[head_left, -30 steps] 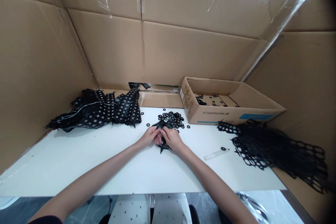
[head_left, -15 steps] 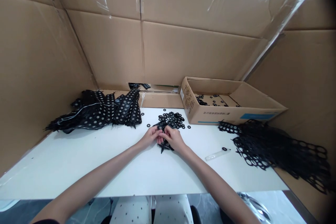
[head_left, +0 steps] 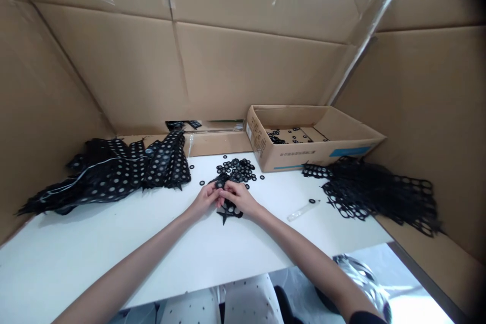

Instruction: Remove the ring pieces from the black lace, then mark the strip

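Note:
A small black rubber sheet with rows of round spots [head_left: 231,208] is held between my two hands, just above the white table [head_left: 182,258]. My left hand [head_left: 207,198] pinches it from the left, thumb and fingers closed. Fingers bent, my right hand [head_left: 238,196] grips the same sheet, its fingertips meeting those of the left. What lies between the fingertips is hidden. Right behind the hands lies a loose heap of black rubber rings [head_left: 239,168], with a few strays around it.
Bundled spotted black sheets [head_left: 121,172] lie at the left. A cardboard box [head_left: 304,154] with scattered rings inside stands at the back right. Black sheets full of open holes [head_left: 375,197] are piled at the right. A clear plastic strip [head_left: 301,211] lies near one ring [head_left: 312,201].
The view has turned, so the box, piles and hands appear further left. Both hands keep their hold on the spotted sheet, with little visible movement of the fingers.

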Action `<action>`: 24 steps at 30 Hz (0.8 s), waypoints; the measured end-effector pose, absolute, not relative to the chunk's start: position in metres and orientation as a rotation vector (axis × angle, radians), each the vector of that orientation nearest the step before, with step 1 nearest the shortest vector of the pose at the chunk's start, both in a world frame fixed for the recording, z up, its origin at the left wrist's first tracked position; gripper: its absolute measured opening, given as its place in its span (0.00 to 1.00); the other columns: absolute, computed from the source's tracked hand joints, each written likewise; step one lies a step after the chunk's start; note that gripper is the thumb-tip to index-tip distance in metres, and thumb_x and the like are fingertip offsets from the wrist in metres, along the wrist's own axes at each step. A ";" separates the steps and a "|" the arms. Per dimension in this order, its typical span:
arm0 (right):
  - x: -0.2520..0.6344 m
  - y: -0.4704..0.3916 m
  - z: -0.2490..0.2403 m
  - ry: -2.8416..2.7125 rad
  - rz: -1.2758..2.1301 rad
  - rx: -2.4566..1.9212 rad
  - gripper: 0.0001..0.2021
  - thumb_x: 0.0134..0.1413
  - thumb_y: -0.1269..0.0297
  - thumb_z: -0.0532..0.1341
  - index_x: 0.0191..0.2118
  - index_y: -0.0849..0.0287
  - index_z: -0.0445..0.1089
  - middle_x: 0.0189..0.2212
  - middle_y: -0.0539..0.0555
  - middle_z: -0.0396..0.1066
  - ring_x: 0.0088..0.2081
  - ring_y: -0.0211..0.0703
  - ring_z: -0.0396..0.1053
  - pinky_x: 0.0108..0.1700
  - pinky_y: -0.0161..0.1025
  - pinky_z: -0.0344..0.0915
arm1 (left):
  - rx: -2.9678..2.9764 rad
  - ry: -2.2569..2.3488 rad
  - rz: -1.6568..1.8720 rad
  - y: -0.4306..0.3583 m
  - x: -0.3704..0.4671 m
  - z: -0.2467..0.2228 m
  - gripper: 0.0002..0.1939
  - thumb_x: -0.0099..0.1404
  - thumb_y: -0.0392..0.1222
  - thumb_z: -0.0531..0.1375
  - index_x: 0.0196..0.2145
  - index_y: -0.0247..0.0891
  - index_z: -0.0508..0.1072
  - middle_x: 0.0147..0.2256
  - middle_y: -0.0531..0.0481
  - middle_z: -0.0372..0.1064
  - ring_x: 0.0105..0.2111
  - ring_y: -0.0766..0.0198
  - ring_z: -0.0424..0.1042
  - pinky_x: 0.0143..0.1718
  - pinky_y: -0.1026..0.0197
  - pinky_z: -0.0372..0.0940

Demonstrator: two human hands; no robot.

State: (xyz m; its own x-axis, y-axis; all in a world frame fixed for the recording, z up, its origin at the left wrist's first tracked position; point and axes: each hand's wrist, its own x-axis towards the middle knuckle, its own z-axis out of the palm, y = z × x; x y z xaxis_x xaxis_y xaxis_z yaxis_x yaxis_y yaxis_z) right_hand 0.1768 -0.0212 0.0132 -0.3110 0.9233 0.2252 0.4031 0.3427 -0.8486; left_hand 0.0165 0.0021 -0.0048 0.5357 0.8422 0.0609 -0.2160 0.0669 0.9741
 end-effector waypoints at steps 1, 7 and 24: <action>0.178 -0.021 0.014 -1.871 0.906 -1.161 0.17 0.57 0.51 0.54 0.25 0.59 0.60 0.20 0.47 0.62 0.25 0.36 0.58 0.28 0.32 0.52 | 1.252 0.630 0.881 0.003 0.016 -0.005 0.18 0.56 0.53 0.62 0.29 0.33 0.66 0.18 0.53 0.65 0.16 0.72 0.60 0.19 0.68 0.55; 0.177 -0.021 0.018 -1.962 0.788 -1.184 0.15 0.61 0.56 0.49 0.28 0.59 0.59 0.23 0.48 0.64 0.26 0.36 0.59 0.29 0.32 0.53 | 1.172 0.646 0.901 0.007 0.016 -0.012 0.17 0.57 0.51 0.62 0.31 0.34 0.66 0.16 0.55 0.64 0.16 0.74 0.57 0.19 0.70 0.51; 0.180 -0.011 0.011 -1.515 0.780 -1.210 0.16 0.61 0.58 0.44 0.24 0.56 0.51 0.18 0.46 0.55 0.21 0.35 0.54 0.26 0.33 0.52 | 1.112 0.590 0.862 0.007 0.015 -0.006 0.16 0.57 0.49 0.62 0.32 0.34 0.64 0.17 0.57 0.61 0.16 0.75 0.55 0.19 0.69 0.47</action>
State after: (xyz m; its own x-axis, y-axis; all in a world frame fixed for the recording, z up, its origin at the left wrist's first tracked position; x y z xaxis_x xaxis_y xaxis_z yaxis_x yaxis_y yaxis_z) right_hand 0.1803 -0.0109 0.0114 0.0053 0.9521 0.3058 0.3042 0.2897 -0.9075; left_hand 0.0154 0.0069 -0.0062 0.5523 0.8336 0.0072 -0.2953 0.1876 0.9368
